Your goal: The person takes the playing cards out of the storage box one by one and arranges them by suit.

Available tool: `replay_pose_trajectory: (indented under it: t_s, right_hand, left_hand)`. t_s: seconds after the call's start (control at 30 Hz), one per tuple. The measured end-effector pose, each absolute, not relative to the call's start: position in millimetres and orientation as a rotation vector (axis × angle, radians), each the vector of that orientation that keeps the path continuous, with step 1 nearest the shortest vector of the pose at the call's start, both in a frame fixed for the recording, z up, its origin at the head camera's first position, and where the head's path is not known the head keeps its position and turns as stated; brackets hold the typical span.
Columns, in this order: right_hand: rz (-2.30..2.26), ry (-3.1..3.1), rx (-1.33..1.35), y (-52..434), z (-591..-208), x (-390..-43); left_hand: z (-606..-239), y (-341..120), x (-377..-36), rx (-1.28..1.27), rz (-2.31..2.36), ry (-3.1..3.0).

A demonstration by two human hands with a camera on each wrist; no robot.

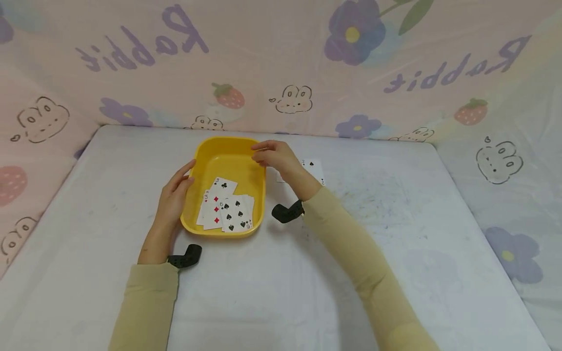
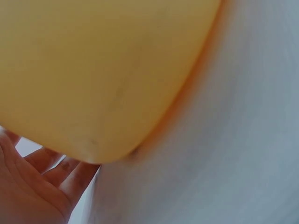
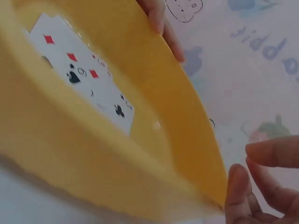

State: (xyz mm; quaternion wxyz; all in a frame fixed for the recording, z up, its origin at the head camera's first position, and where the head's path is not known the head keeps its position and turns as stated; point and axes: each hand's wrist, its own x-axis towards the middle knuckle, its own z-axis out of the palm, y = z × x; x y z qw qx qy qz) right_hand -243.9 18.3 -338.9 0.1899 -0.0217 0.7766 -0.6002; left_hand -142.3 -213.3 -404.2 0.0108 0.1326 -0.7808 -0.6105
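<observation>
Head view shows, near the frame centre, a yellow tray [image 1: 259, 195] on the white bench [image 1: 351, 273], with several cards [image 1: 226, 209] lying in its near part. Left hand [image 1: 174, 195] rests flat with straight fingers against the tray's left wall. Right hand [image 1: 276, 156] hovers at the far right rim, fingers curled together; I cannot tell if it holds something. Farther right, one card [image 1: 313, 168] lies on the bench.
</observation>
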Motion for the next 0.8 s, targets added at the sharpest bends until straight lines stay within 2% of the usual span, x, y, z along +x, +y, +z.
replay_pose_trajectory:
  t_s: [0.47,0.8]
  right_hand:
    - [-1.426,2.149,-0.109,-36,-346,-243]
    - [-1.220,2.214,-0.095,-51,-358,-243]
  left_hand:
    - [-405,-214,-143,0.419,-1.899,-2.430]
    - [-405,-215,-144,0.364,-1.905,-2.394]
